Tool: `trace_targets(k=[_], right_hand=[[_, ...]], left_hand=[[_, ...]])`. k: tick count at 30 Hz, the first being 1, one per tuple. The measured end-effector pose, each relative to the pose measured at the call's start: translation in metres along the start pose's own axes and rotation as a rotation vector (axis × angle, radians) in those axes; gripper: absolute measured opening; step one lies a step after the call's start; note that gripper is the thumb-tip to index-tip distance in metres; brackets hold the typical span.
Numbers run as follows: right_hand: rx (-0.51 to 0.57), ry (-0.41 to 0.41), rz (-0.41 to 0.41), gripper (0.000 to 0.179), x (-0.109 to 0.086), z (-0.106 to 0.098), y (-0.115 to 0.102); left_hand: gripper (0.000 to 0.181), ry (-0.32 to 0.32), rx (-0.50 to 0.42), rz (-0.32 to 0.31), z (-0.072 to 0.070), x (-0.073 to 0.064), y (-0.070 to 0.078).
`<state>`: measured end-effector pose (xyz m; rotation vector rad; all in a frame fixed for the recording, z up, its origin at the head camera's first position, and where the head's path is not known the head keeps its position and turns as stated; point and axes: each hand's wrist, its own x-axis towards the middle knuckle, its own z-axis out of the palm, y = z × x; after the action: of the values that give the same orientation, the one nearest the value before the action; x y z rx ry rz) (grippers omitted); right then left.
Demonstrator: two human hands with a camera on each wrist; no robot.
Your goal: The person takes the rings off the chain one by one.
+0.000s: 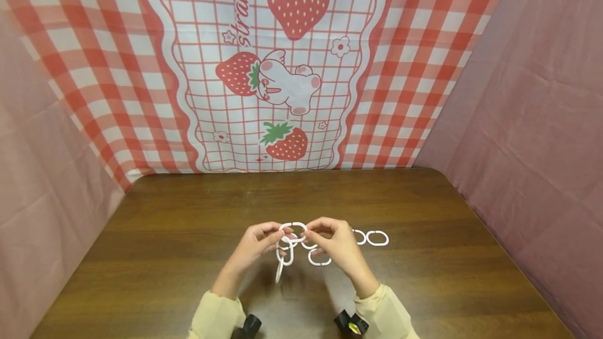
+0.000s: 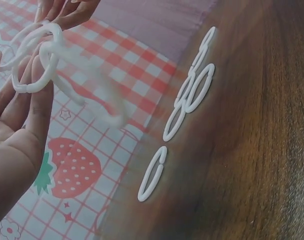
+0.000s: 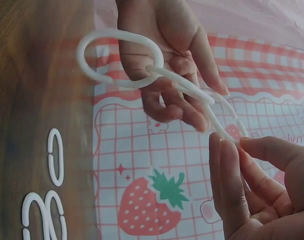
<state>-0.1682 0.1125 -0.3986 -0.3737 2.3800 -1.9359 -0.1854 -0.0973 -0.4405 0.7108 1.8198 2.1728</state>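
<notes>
Above the table, both hands hold one white oval plastic chain link (image 1: 301, 224) between them. The left hand (image 1: 254, 247) has its thumb and fingers at the left end of this link. At the other end, the right hand (image 1: 336, 242) pinches it between thumb and fingertips, as the right wrist view also shows. Two more white links hang joined in a short chain below the left fingers; the lowest link (image 3: 82, 57) swings out beside the left palm in the right wrist view. A small gap shows in the held link's top side in the head view.
Several loose white links lie on the brown wooden table (image 1: 188, 276), beneath and right of the hands, including a rightmost link (image 1: 388, 238). A strawberry-print cloth (image 1: 367, 135) hangs behind the table, with pink curtains (image 1: 542, 119) at both sides.
</notes>
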Motion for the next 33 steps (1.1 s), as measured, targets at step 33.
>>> trace_targets(k=[33], right_hand=[[-0.037,0.189,0.01,0.011,0.006,-0.013,0.002]], left_hand=[[0.051,0.138,0.078,-0.099,0.0,0.006,-0.002]])
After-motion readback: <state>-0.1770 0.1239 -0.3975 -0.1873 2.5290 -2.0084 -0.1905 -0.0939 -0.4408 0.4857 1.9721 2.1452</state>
